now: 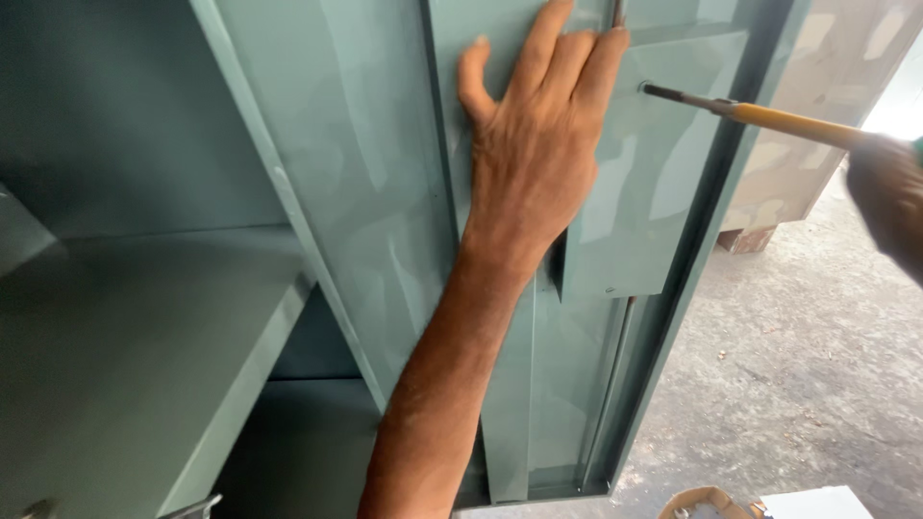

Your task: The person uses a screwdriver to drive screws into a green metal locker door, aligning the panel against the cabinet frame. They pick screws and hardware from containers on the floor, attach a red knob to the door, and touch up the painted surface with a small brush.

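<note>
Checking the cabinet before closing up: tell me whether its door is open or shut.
Open. The green metal door swings out from the cabinet, exposing a shelf inside; the left hand presses flat on its inner face.

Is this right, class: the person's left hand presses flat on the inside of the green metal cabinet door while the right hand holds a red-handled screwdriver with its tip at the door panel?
Not quite. In the head view the screwdriver has a yellow handle, not red. The rest holds: the left hand lies on the green cabinet door, and the right hand holds the tool, tip at the door panel.
</note>
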